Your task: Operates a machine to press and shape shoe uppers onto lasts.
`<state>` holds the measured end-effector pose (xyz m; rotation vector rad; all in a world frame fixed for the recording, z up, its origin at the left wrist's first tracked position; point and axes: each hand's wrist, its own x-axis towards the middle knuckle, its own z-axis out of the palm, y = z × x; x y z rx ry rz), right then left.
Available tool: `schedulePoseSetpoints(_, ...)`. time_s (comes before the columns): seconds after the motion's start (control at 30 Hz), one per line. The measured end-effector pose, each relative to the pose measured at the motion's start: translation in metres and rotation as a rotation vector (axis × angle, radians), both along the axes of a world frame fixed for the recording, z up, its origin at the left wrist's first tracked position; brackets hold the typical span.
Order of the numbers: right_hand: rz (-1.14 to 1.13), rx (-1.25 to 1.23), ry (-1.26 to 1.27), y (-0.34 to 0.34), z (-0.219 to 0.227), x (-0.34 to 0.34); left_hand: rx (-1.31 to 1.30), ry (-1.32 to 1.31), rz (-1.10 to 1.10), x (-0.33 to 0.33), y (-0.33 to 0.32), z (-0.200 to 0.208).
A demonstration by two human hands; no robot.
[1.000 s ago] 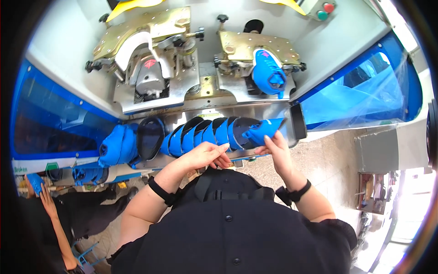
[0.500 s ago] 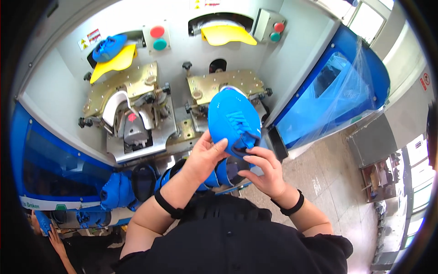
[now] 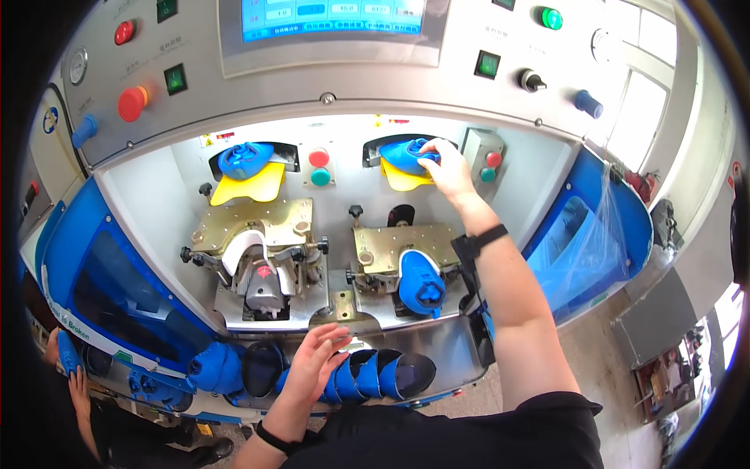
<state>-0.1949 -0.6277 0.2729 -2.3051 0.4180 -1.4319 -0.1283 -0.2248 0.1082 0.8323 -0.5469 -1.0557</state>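
Note:
At the right-hand machine opening, my right hand [image 3: 447,168] pinches the edge of a blue shoe upper [image 3: 403,156], which rests on a yellow plate [image 3: 406,180]. My left hand [image 3: 314,361] is held low with its fingers apart and nothing in it, over the near side of the machine. Another blue shoe upper [image 3: 420,283] sits on the right mould, below my right forearm. On the left yellow plate [image 3: 250,184] lies a further blue upper [image 3: 245,160]. The left mould [image 3: 266,285] carries no upper, and its curved white pad [image 3: 244,248] shows.
Several blue uppers [image 3: 367,375] line the front ledge. Red and green buttons [image 3: 319,168] are mounted between the openings, with another button box [image 3: 486,158] at right. A screen [image 3: 332,19] and knobs are above. Another person's hand [image 3: 78,387] holds a blue upper at lower left.
Both hands were around a blue upper in front of me. They have separated: the right reached up and away to the yellow plate, formerly bare, now bearing an upper. The view has tilted up.

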Motion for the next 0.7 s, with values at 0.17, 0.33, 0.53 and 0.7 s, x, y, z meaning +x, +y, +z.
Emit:
schedulePoseSetpoints(0.17, -0.303, -0.135, -0.201, 0.018, -0.010, 0.018, 0.101, 0.051, 0.187, 0.011, 0.053, -0.025)
schedulePoseSetpoints(0.33, -0.572, -0.010, -0.224, -0.006, -0.088, -0.029, 0.243, 0.180, 0.479, 0.017, 0.118, -0.070)
schedulePoseSetpoints(0.53, -0.362, 0.079, 0.105, -0.039, -0.084, -0.067, 0.378, 0.134, 0.729, 0.028, 0.135, -0.084)
schedulePoseSetpoints(0.7, -0.100, -0.121, -0.060, 0.109, -0.084, -0.053, 0.948, -0.925, 1.070, 0.046, 0.157, -0.120)
